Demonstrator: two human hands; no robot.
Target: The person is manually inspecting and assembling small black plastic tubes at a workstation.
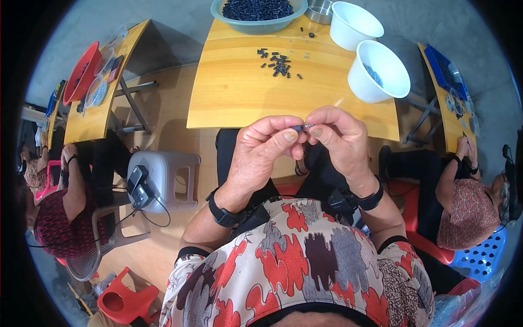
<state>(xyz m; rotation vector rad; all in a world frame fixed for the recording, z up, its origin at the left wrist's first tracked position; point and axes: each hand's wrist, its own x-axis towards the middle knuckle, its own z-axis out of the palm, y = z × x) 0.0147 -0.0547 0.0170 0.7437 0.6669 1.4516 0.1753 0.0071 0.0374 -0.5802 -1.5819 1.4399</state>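
I am seeing, from my remote seat, a basin (259, 25) standing at the far-left corner of the tabletop (245, 101), a heap of pieces (258, 8) lying in it, and a dish (318, 18) sitting right of it along the far edge. A rear tub (345, 36) is standing toward the far-right corner, with a front tub (370, 90) standing before it along the right edge and holding small bits (373, 76). Left of the tubs, I am finding loose pieces (280, 69) lying before the basin, nearer the far edge

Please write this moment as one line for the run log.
left grip: pinching small dark part | right grip: pinching small silvery piece | table: loose dark parts, two white tubs
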